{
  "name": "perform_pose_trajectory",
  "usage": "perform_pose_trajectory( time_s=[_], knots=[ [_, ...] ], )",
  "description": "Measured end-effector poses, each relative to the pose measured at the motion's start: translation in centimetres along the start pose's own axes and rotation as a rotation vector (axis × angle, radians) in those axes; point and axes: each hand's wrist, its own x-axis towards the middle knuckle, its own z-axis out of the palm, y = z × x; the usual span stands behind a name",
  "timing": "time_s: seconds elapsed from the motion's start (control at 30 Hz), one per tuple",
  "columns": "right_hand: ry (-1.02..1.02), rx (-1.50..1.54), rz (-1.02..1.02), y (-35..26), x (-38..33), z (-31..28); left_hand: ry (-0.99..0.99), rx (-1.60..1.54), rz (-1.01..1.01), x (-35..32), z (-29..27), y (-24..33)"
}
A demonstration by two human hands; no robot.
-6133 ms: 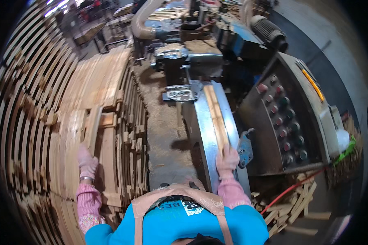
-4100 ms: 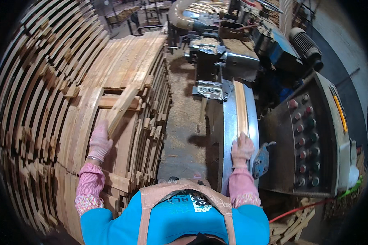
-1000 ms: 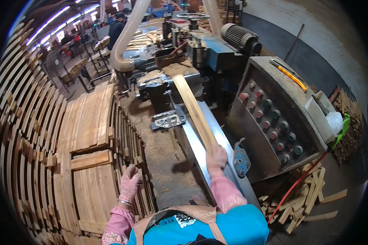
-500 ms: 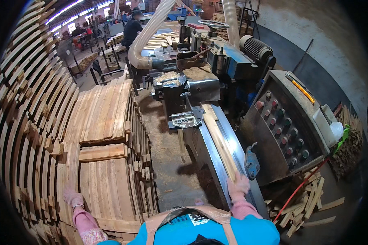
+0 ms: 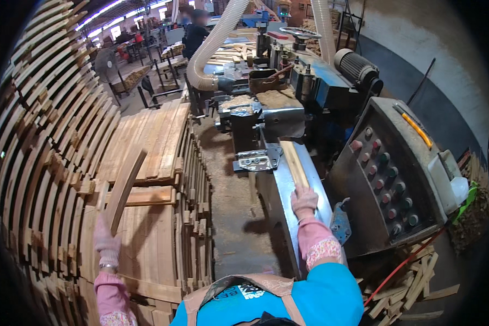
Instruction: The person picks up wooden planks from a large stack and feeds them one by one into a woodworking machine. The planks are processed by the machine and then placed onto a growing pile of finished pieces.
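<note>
i am feeding a narrow wooden slat (image 5: 294,163) along the steel feed table (image 5: 280,187) of the planing machine (image 5: 266,117). my right hand (image 5: 303,201), gloved, is lying flat with fingers together, pressing down on the slat's near end; its far end is going under the machine's guard, so this piece looks partly fed, with its near part left to push through. my left hand (image 5: 106,242) is gripping the low end of another slat (image 5: 125,190), closed around it and tilting it up off the near left corner of the stacked boards (image 5: 146,239). i judge that one is next in line. the stack beside me is holding many boards, so most of the work looks left. the control panel (image 5: 388,174) is sitting at the table's right edge.
</note>
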Motion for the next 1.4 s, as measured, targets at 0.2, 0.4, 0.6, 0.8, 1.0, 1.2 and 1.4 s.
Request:
perform_pose_trajectory(
  time_s=[0.2, 0.4, 0.6, 0.8, 1.0, 1.2, 1.4],
  knots=[
    [-0.368, 0.973, 0.134, -8.9, 2.3, 0.9, -0.221, -0.908, -0.189, 8.3, -3.2, 21.3],
    [-0.520, 1.418, -0.131, -16.1, -9.6, -8.6, -0.497, -1.783, -0.238, 3.8, 3.3, 39.9],
    [-0.427, 0.323, 0.351, -1.3, -19.8, -17.0, -1.127, -1.544, 0.045, -3.3, 10.0, 42.6],
    [-0.164, -0.038, 0.432, 3.4, -23.6, -12.2, -1.086, -1.430, -0.267, -6.8, 12.0, 36.3],
    [0.193, -0.053, 0.220, 1.2, -5.7, -0.5, -0.890, -1.369, -0.290, -4.1, 10.4, 30.0],
    [-0.094, 0.045, 0.296, -0.6, 3.4, 2.1, -0.380, -0.607, -0.174, 4.0, 8.6, 20.6],
    [-0.206, -0.104, 0.291, 2.0, -13.0, -4.9, -0.189, 0.084, -0.445, 5.8, 7.6, -0.9]
  ],
)
